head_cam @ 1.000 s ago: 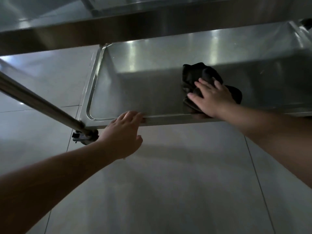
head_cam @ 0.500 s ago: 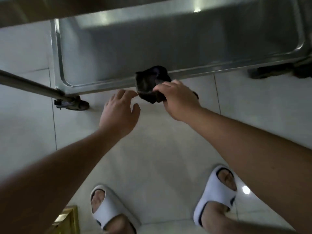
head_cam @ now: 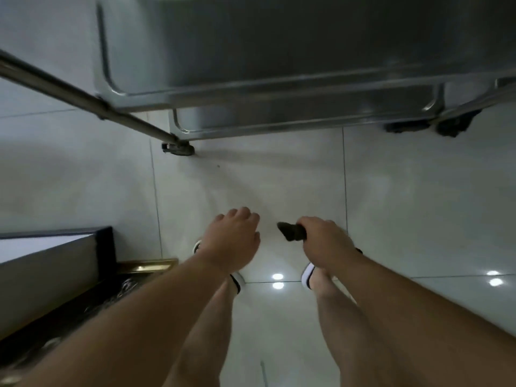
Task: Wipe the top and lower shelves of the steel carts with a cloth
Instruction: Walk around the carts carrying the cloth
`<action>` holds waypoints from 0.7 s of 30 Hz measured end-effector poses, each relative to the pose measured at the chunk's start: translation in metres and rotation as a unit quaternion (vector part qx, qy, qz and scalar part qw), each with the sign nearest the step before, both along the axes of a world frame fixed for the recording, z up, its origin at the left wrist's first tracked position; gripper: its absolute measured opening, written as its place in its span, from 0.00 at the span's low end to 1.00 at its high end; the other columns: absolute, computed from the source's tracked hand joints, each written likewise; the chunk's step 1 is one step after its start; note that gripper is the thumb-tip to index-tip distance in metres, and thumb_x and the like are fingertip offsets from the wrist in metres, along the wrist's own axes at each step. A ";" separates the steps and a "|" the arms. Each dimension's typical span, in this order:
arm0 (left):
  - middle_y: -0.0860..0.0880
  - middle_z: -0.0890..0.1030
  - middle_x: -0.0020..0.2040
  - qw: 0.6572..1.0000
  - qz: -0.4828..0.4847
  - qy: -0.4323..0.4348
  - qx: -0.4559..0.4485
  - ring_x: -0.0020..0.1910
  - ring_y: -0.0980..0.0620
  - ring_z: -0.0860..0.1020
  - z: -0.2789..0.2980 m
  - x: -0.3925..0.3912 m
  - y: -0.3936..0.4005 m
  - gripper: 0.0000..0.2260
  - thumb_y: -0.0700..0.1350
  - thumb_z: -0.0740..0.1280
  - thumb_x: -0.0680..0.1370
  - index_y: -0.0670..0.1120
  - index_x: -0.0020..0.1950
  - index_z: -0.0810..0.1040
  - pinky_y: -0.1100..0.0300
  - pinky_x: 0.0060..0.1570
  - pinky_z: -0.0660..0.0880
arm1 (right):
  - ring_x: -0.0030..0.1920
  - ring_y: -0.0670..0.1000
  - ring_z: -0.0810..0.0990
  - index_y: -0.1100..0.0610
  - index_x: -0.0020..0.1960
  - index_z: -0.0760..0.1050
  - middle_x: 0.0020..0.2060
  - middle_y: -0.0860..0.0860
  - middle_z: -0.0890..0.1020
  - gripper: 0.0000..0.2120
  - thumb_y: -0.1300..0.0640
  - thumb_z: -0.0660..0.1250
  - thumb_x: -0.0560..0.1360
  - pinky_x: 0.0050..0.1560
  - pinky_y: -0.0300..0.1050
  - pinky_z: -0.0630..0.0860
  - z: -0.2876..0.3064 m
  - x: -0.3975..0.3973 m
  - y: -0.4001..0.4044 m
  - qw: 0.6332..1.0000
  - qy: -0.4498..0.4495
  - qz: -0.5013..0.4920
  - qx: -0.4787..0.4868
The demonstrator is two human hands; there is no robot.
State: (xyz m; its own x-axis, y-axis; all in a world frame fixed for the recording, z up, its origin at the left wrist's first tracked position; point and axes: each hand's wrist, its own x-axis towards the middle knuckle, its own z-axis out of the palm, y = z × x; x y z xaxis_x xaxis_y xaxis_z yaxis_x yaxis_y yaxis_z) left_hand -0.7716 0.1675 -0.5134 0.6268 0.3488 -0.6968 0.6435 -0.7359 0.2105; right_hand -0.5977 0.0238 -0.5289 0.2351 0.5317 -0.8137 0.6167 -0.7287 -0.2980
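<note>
Looking straight down over a pale tiled floor (head_cam: 405, 205). Right hand (head_cam: 324, 238) curled tight round a dark cloth (head_cam: 291, 231), one bunched end poking out toward the left hand (head_cam: 233, 237). Left hand empty, fingers loosely bent, knuckles up, just beside the cloth but not touching. Both hands held in the air above the feet, well apart from the steel cart (head_cam: 279, 79). Lower shelf (head_cam: 279, 118) visible under a shelf above it, with its raised rim, a slanting steel post (head_cam: 83, 96) and dark castors (head_cam: 178, 149) at the corners. White slides (head_cam: 308, 272) partly hidden behind the wrists. Dark-edged furniture (head_cam: 55, 261) at lower left.
</note>
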 end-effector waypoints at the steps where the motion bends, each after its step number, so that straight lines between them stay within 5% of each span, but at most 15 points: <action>1: 0.49 0.74 0.70 1.000 -0.011 0.001 -0.007 0.68 0.45 0.74 0.023 0.004 -0.004 0.19 0.54 0.57 0.85 0.50 0.74 0.71 0.48 0.66 0.72 | 0.52 0.58 0.79 0.49 0.61 0.76 0.52 0.51 0.81 0.17 0.65 0.61 0.78 0.53 0.56 0.81 0.023 0.003 0.001 1.000 0.003 0.000 -0.013; 10: 0.46 0.74 0.67 0.999 0.051 -0.001 0.019 0.64 0.43 0.74 0.225 0.051 -0.014 0.18 0.54 0.56 0.86 0.49 0.74 0.69 0.47 0.59 0.72 | 0.48 0.55 0.80 0.47 0.57 0.75 0.50 0.51 0.80 0.16 0.65 0.61 0.76 0.53 0.56 0.81 0.237 0.050 0.021 0.998 -0.031 0.044 -0.018; 21: 0.49 0.75 0.66 0.996 0.024 -0.077 0.028 0.64 0.45 0.75 0.355 0.049 -0.011 0.17 0.54 0.56 0.85 0.52 0.72 0.69 0.50 0.60 0.72 | 0.51 0.56 0.81 0.45 0.65 0.74 0.56 0.52 0.80 0.15 0.59 0.65 0.81 0.53 0.53 0.81 0.444 0.049 0.000 0.989 -0.146 -0.030 0.015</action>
